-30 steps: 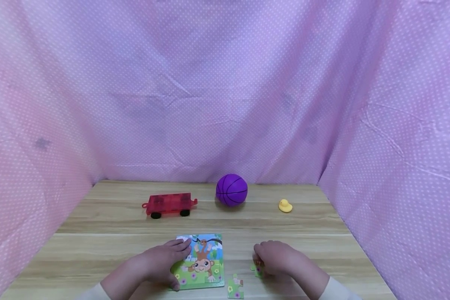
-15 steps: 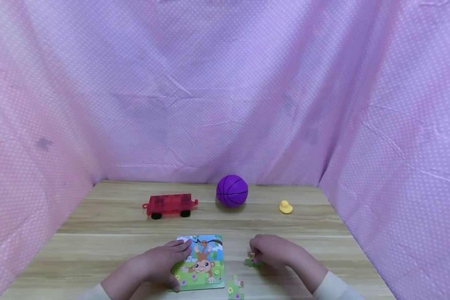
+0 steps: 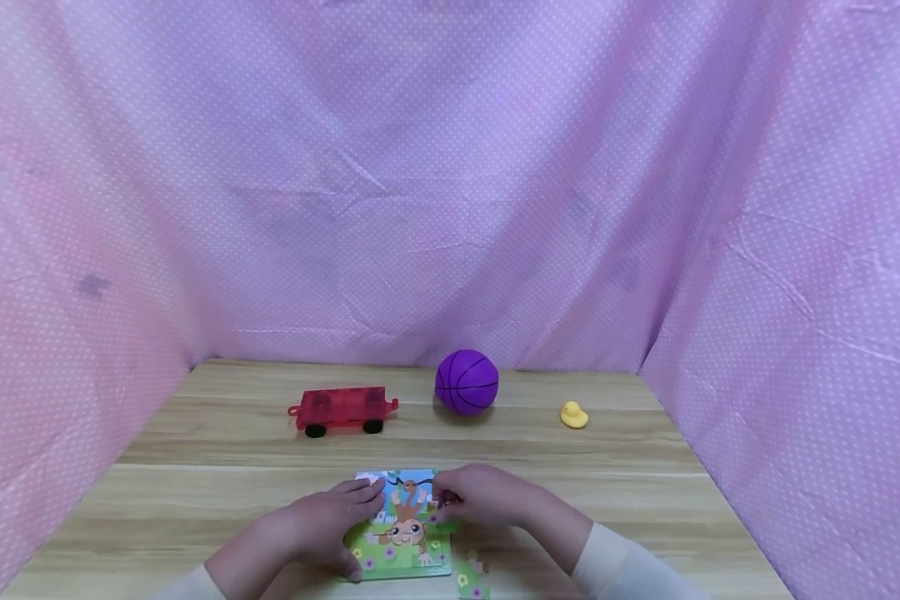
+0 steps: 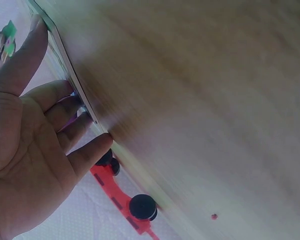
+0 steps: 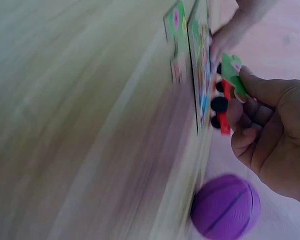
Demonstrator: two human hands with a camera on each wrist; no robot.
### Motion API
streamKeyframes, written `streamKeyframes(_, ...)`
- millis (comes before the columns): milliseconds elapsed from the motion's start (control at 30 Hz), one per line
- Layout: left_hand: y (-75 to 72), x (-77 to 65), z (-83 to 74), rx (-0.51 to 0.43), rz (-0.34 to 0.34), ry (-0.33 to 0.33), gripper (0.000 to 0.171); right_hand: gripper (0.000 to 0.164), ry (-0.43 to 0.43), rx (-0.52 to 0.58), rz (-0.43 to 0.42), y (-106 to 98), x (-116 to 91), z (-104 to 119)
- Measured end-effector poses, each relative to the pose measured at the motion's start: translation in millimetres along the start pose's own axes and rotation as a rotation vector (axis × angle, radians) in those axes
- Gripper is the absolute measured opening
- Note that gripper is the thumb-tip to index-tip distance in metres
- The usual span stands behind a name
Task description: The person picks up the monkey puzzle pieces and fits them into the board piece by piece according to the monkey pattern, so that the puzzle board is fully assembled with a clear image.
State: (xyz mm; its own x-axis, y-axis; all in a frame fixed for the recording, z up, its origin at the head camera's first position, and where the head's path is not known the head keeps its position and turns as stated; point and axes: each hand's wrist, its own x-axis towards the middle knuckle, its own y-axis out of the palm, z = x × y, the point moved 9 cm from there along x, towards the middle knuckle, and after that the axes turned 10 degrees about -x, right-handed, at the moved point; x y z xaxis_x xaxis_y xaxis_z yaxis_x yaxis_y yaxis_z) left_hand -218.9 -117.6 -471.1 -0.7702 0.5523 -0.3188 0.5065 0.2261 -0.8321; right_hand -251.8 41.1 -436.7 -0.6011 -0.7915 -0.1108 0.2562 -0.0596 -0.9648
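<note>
A square monkey jigsaw puzzle [image 3: 397, 554] lies flat near the front of the table. My left hand [image 3: 324, 527] rests on its left side, fingers spread over the upper edge area and thumb at the lower left corner. Between thumb and fingers my right hand [image 3: 483, 497] pinches a green puzzle piece [image 5: 231, 74] with a pink flower, held over the puzzle's right side. A second puzzle piece [image 3: 472, 579], green with flowers, lies on the table just right of the puzzle's lower corner.
Behind the puzzle stand a red toy wagon [image 3: 345, 408] with black wheels, a purple ball [image 3: 467, 382] and a small yellow duck [image 3: 573, 415]. Pink dotted cloth [image 3: 450, 208] hangs around the back and sides of the wooden table [image 3: 195, 467].
My right hand has lifted the puzzle piece off the table on the right and carried it left, over the puzzle. My left hand has stayed in place.
</note>
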Motion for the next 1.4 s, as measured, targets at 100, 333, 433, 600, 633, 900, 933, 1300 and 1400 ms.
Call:
streamKeyframes(100, -0.7, -0.2, -0.4, 0.001, -0.005, 0.003, 0.094, 0.005, -0.029, 0.017, 0.041, 7, 12, 12)
streamKeyframes(333, -1.2, -0.1, -0.5, -0.014, -0.006, 0.007, 0.096, 0.007, -0.061, -0.037, 0.082, 23, 32, 33)
streamKeyframes(433, -1.1, 0.1, -0.1, -0.006, -0.010, 0.009, 0.097, 0.007, -0.055, -0.037, 0.091, 27, 37, 37)
streamKeyframes(600, -1.0, -0.8, -0.3, -0.003, -0.006, 0.003, 0.098, 0.008, -0.084, -0.088, 0.094, 34, 43, 44)
streamKeyframes(633, -1.1, -0.9, -0.4, -0.004, -0.005, 0.003, 0.098, 0.009, -0.087, -0.101, 0.093, 35, 44, 45)
streamKeyframes(900, -1.4, 0.2, -1.2, -0.012, 0.005, 0.006, 0.096, 0.023, 0.008, -0.175, 0.121, 41, 44, 38)
streamKeyframes(933, -1.3, 0.2, -0.9, -0.015, 0.007, 0.006, 0.096, 0.024, 0.028, -0.165, 0.129, 41, 44, 37)
streamKeyframes(1300, -4.1, 2.8, -3.9, 0.048, -0.056, 0.057, 0.069, 0.036, 0.158, -0.230, 0.201, 42, 40, 26)
streamKeyframes(1400, -4.2, 6.1, -5.5, 0.109, -0.086, 0.076, 0.064, 0.034, 0.136, -0.195, 0.220, 42, 39, 24)
